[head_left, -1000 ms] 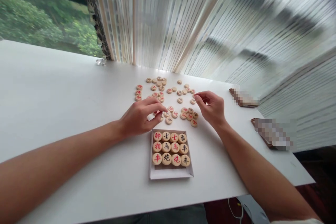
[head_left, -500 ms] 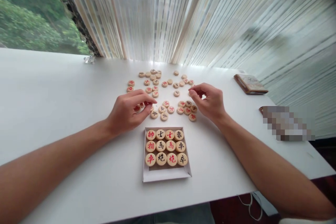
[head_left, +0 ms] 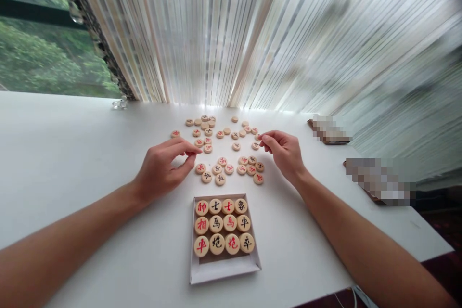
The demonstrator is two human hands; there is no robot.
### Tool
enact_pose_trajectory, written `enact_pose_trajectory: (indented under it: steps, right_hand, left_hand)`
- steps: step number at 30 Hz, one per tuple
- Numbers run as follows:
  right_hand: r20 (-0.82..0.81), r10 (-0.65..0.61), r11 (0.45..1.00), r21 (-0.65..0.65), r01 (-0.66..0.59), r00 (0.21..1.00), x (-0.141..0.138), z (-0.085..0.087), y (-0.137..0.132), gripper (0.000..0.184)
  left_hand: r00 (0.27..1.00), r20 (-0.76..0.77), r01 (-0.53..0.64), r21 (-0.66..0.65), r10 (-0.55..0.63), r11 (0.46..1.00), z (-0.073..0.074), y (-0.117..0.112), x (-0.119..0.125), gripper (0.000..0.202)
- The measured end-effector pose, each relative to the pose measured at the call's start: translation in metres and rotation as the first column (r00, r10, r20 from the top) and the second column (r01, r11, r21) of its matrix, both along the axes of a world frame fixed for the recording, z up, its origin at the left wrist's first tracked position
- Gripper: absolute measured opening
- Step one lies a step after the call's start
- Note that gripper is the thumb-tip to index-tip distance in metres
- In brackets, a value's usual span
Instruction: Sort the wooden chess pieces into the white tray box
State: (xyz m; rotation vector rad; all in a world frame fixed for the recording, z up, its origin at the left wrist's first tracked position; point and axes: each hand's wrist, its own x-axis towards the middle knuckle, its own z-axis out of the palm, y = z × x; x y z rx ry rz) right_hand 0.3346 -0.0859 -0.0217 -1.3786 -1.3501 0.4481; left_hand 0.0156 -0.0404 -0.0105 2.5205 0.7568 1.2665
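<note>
- Xiangqi pieces [head_left: 229,169]: small round wooden discs, red or black characters; a few show plain faces. Loose on the white counter [head_left: 86,154], mostly flat, ahead of and between the hands.
- Handling (judgement): light, stiff, hard to break. Smooth faces probably slide easily on the counter. Take hold at opposite points of the rim, thumb and index; low profile, so fingertips must come in near counter level.
- Left hand [head_left: 161,166]: at the left edge of the scatter, thumb and index a small gap apart, other fingers curled. Nothing seen in it. One red piece [head_left: 208,148] just right of the index tip; another red piece [head_left: 200,168] just right and near of the thumb.
- Right hand [head_left: 284,153]: at the right edge, thumb and index nearly together. A red piece [head_left: 257,137] shows at the fingertips, partly hidden; cannot tell if gripped or just touched. A black piece [head_left: 255,146] sits just nearer.
- Shallow white box [head_left: 225,267]: near side, between the forearms. Twelve boxed pieces [head_left: 217,244], three rows of four, characters up, packed close; far row along the far wall.
- Right side: two brown-edged items [head_left: 378,180], surfaces pixelated, well apart from the pieces.
- Far side: string curtain [head_left: 198,33].
</note>
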Motion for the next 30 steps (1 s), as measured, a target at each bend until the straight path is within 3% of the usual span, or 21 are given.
enact_pose_trajectory:
  steps: [7,13,16,20,25,30]
  right_hand:
    - [0.175,0.194,0.974,-0.150,-0.169,0.965,-0.001,0.016,-0.012,0.014]
    - [0.313,0.401,0.900,-0.311,-0.306,0.861,0.005,0.036,-0.023,0.006]
    - [0.390,0.450,0.873,-0.382,-0.304,0.803,0.006,0.040,-0.024,0.008]
    - [0.406,0.471,0.852,-0.439,-0.285,0.783,0.011,0.047,-0.026,0.010]
    - [0.372,0.603,0.735,-0.602,-0.311,0.705,0.012,0.056,-0.029,0.016]
    - [0.442,0.606,0.727,-0.645,-0.235,0.662,0.006,0.056,-0.032,0.021]
  left_hand:
    - [0.999,-0.050,0.001,-0.027,-0.002,1.000,0.000,-0.003,0.002,0.015]
    - [0.998,-0.056,0.009,-0.020,-0.010,1.000,-0.001,-0.002,0.001,0.015]
    - [0.998,-0.061,0.004,-0.011,-0.004,1.000,-0.001,-0.002,0.001,0.015]
    - [0.998,-0.062,0.007,-0.012,-0.008,1.000,-0.001,-0.002,0.001,0.016]
    - [0.998,-0.067,0.005,-0.011,-0.006,1.000,-0.002,-0.001,0.001,0.015]
    - [0.998,-0.070,0.009,0.001,-0.009,1.000,-0.001,-0.002,0.001,0.016]
